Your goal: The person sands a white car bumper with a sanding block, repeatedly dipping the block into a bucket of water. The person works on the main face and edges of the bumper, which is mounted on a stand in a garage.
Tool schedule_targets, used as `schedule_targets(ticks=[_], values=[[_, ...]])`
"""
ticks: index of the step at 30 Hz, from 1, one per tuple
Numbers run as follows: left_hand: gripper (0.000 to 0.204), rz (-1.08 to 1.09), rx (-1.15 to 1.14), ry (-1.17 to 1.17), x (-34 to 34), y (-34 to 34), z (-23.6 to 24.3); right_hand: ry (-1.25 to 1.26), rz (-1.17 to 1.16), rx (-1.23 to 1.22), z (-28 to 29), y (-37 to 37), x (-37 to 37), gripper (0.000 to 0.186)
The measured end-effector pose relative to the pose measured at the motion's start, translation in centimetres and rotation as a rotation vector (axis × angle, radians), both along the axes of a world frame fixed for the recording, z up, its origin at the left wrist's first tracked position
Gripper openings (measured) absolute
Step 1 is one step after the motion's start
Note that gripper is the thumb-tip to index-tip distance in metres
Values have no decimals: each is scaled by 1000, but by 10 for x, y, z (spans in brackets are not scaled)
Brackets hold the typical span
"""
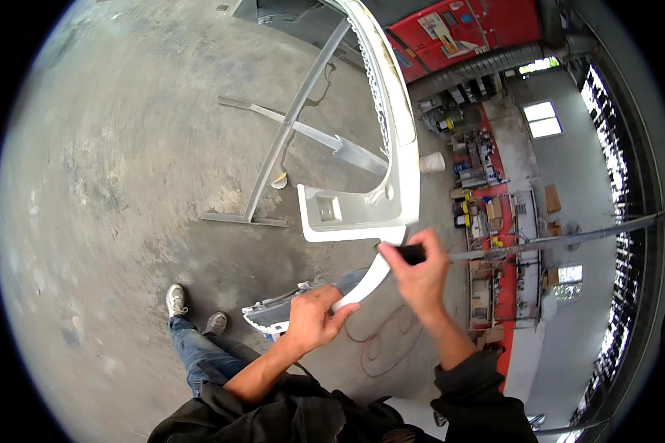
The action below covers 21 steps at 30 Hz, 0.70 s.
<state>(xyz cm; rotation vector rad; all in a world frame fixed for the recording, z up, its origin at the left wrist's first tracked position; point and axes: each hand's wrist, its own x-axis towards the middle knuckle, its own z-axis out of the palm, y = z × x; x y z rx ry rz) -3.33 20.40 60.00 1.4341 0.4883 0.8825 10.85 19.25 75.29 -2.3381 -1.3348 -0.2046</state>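
Note:
A white bumper-like car panel (358, 214) rests on a grey metal stand (273, 148), with a narrow curved strip reaching toward me. My left hand (318, 317) is closed around the lower part of that curved strip. My right hand (421, 277) grips a small black block (411, 253) against the strip's upper section, where it meets the wider part of the panel. Under my hands, another panel (266, 316), dark with pale edges, is partly hidden.
Cluttered shelving (484, 221) runs along the right wall, near a white bucket (430, 162) and coiled hoses (380, 354). A red cabinet (480, 29) and a ventilation duct (480, 70) are at the top. My feet (176, 299) stand on concrete floor (103, 207).

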Motion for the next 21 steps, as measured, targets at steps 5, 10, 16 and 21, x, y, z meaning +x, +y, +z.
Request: schedule_targets(ticks=[5, 10, 16, 21], values=[[35, 15, 36, 13, 2, -3, -3, 47, 117, -34, -15, -31, -14, 42], [34, 9, 11, 23, 5, -2, 4, 56, -7, 208, -5, 1, 14, 42], [28, -76, -16, 5, 2, 5, -7, 189, -83, 303, -69, -61, -41, 46], [18, -402, 30, 48, -13, 30, 5, 739, -269, 277, -95, -114, -42, 33]])
